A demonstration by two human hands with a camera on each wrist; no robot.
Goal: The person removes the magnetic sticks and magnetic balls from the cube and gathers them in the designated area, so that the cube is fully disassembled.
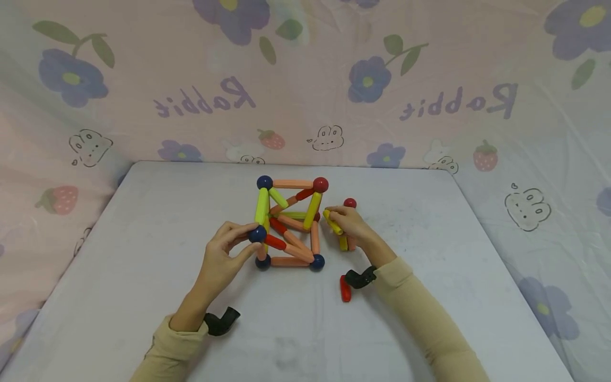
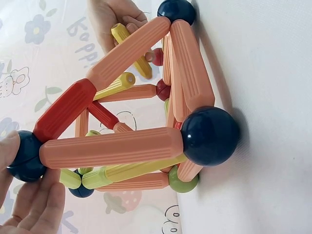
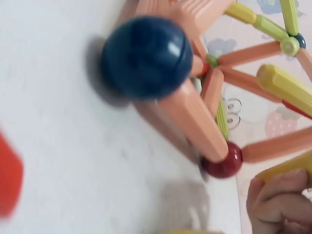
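From the head view, we see the left hand [image 1: 224, 257] with its grip pinching a blue ball [image 1: 258, 234], the upper near-left corner of a boxy stick-and-ball frame [image 1: 296, 243] on the white counter [image 1: 119, 254]. The grip of the right hand [image 1: 352, 225] grasps a short yellow stick [image 1: 332, 222] just right of the frame; its long axis slants, the far end leaning left, the near end pointing right and towards us. Around that hand we find a red ball [image 1: 350, 203] beyond it, and a red stick [image 1: 345, 289] lying nearer, almost straight away from us.

In the left wrist view, the thumb and fingers press the blue ball from either side. A ribbed salmon stick [image 2: 112, 147] runs from it, nearly level across the picture, to a glossy dark blue ball [image 2: 210, 136] at the counter. Past the frame, we see the held yellow stick tilting from upper left to lower right.

In the right wrist view, the held stick is plain yellow, lying nearly level, its right part cut off by the edge. Beside it, we see the frame's salmon sticks joined at shiny blue and dark red balls.
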